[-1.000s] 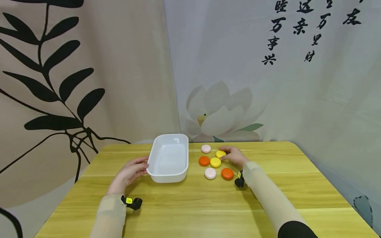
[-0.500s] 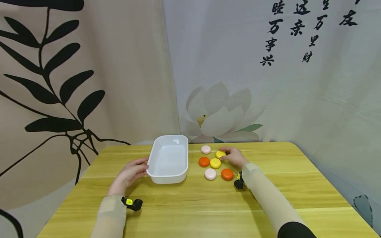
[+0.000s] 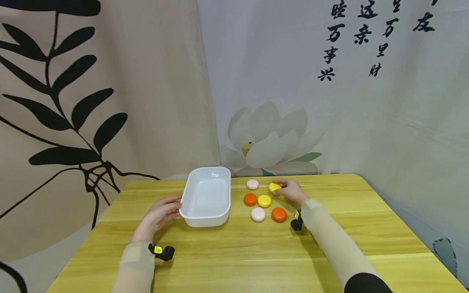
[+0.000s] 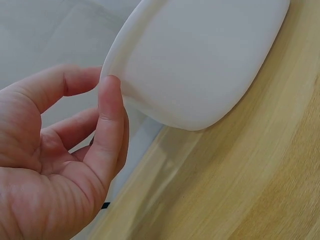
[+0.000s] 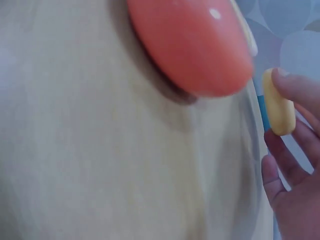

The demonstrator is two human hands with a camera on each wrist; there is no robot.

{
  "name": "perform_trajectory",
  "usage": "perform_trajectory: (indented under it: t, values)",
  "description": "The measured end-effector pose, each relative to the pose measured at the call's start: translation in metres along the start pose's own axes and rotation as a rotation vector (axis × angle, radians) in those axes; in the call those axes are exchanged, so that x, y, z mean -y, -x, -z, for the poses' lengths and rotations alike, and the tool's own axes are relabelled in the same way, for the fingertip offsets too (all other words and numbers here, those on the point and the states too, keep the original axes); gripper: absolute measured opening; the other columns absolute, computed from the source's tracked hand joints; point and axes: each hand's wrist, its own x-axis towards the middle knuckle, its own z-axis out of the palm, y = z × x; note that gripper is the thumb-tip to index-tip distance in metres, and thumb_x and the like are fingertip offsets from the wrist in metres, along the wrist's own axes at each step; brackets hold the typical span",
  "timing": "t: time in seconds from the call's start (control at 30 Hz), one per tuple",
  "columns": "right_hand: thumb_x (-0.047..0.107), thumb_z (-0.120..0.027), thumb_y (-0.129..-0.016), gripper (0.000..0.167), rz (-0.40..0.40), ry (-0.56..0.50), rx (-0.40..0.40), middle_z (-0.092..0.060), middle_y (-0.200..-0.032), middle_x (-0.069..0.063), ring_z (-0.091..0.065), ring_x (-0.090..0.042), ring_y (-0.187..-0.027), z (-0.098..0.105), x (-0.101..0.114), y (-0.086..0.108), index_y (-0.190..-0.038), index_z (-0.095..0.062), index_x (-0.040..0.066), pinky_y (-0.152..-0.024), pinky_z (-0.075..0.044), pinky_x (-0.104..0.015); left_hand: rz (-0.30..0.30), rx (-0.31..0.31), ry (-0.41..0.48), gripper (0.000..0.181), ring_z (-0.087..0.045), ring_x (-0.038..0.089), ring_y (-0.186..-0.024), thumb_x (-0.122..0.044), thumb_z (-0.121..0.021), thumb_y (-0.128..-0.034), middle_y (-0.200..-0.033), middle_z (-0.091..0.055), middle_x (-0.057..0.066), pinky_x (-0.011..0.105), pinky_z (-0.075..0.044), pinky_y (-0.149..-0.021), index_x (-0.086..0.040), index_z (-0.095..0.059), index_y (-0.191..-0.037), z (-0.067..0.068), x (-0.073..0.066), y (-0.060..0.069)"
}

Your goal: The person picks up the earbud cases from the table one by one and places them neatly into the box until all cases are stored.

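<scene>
Near the table's far edge, a yellow disc is pinched in the right hand; only the right wrist view shows it edge-on, lower fingers bent clear. Close by lie another yellow, two orange and two pink discs. Arm outstretched, the left hand lightly pinches the tray's left rim.

On the table, the tray lies lower middle of the frame, left of the six discs.
</scene>
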Motion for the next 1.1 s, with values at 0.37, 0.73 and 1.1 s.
perform_trajectory:
  t: [0.37,0.73,1.1]
  values:
    - [0.017,-0.077,-0.083,0.055,0.018,0.015,-0.008,-0.057,-0.133,-0.014,-0.052,-0.031,-0.115,0.007,0.006,-0.003,-0.133,-0.059,0.005,-0.091,-0.046,-0.04,-0.007,0.021,0.003,0.06,-0.063,0.011,-0.077,-0.003,-0.059,-0.0951,-0.095,-0.066,0.002,0.023,-0.056,-0.074,0.01,-0.03,-0.146,0.001,0.0,0.002]
    - [0.013,-0.073,-0.086,0.048,0.046,0.025,-0.022,-0.054,-0.137,-0.014,-0.053,-0.032,-0.115,0.008,0.02,0.0,-0.132,-0.06,0.006,-0.098,-0.044,-0.044,-0.008,0.019,-0.031,0.061,-0.062,0.012,-0.077,-0.005,-0.059,-0.0952,-0.096,-0.064,0.004,0.023,-0.056,-0.074,0.007,-0.03,-0.148,0.001,0.0,0.001]
    - [0.015,-0.074,-0.085,0.051,0.022,-0.001,-0.008,-0.056,-0.135,-0.014,-0.054,-0.032,-0.115,0.008,0.029,-0.003,-0.133,-0.059,0.006,-0.097,-0.046,-0.043,-0.009,0.017,-0.025,0.061,-0.063,0.012,-0.078,-0.004,-0.06,-0.0944,-0.096,-0.065,0.004,0.027,-0.056,-0.078,0.007,-0.031,-0.147,0.001,-0.001,0.003]
